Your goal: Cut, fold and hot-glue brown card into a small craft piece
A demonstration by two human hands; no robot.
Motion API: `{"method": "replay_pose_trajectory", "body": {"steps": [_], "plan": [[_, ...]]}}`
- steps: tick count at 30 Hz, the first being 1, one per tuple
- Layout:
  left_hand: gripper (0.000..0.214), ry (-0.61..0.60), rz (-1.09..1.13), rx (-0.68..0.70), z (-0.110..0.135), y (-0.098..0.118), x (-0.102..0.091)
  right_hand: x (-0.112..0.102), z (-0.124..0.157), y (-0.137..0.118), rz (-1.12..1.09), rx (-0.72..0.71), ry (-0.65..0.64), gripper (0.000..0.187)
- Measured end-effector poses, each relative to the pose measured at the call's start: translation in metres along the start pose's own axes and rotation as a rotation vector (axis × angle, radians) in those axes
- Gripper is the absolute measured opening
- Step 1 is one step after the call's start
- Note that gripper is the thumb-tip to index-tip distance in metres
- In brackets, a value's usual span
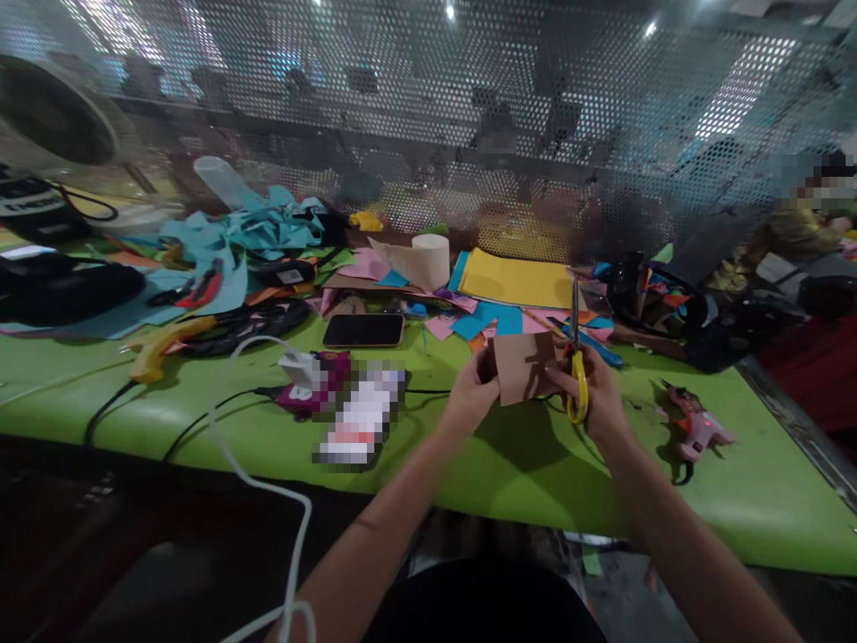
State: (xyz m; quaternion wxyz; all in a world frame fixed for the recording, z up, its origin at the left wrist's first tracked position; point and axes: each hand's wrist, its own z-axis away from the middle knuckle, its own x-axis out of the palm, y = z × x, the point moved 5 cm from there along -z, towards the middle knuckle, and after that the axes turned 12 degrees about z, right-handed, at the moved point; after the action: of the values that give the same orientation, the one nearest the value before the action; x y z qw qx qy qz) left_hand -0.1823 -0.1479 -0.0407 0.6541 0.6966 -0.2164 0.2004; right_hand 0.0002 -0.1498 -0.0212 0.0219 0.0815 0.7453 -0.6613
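A piece of brown paper (523, 368) is held up above the green tabletop between both hands. My left hand (474, 393) pinches its left edge, thumb in front. At the paper's right edge is my right hand (594, 393), which also carries scissors with yellow handles (578, 388). The scissor blades point up and away from me, beside the paper rather than across it. Some of the right fingers are hidden behind the handles and paper. Beneath the hands, the paper's shadow falls on the green surface.
A pink glue gun (700, 433) lies at right, a yellow-handled tool (153, 350) at left. Two phones, one dark (363, 330) and one lit (365, 418), lie near a purple power strip (314, 384). Yellow sheets (519, 279) and coloured scraps sit behind. A perforated metal screen (402, 125) rises beyond.
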Motion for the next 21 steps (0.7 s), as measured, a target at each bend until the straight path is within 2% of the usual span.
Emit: {"method": "replay_pose_trajectory", "body": {"steps": [4, 6, 9, 12, 14, 16, 18, 21], "plan": [[0.062, 0.051, 0.082, -0.034, 0.000, -0.004, -0.003, 0.006, 0.002, -0.001, -0.043, -0.010, -0.071, 0.047], [0.061, 0.086, 0.097, -0.068, -0.001, -0.009, -0.007, 0.009, 0.003, 0.000, -0.062, 0.011, -0.118, 0.050], [0.047, 0.124, 0.077, -0.089, -0.002, -0.013, -0.011, 0.011, 0.003, 0.001, -0.035, -0.006, -0.145, 0.050], [0.030, 0.154, 0.063, 0.000, 0.000, -0.007, -0.011, 0.004, 0.002, 0.001, 0.076, -0.073, -0.046, 0.050], [0.021, 0.159, -0.021, 0.093, 0.003, 0.001, -0.010, 0.000, 0.004, -0.003, 0.144, -0.130, 0.052, 0.050], [0.017, 0.178, -0.217, 0.152, 0.006, 0.008, -0.008, 0.002, 0.009, -0.007, 0.164, -0.173, 0.082, 0.052], [0.017, 0.195, -0.393, 0.170, 0.007, 0.010, -0.005, 0.012, 0.014, -0.011, 0.148, -0.186, 0.024, 0.054], [0.016, 0.197, -0.406, 0.191, 0.004, 0.007, -0.004, 0.025, 0.019, -0.011, 0.153, -0.177, -0.070, 0.055]]}}
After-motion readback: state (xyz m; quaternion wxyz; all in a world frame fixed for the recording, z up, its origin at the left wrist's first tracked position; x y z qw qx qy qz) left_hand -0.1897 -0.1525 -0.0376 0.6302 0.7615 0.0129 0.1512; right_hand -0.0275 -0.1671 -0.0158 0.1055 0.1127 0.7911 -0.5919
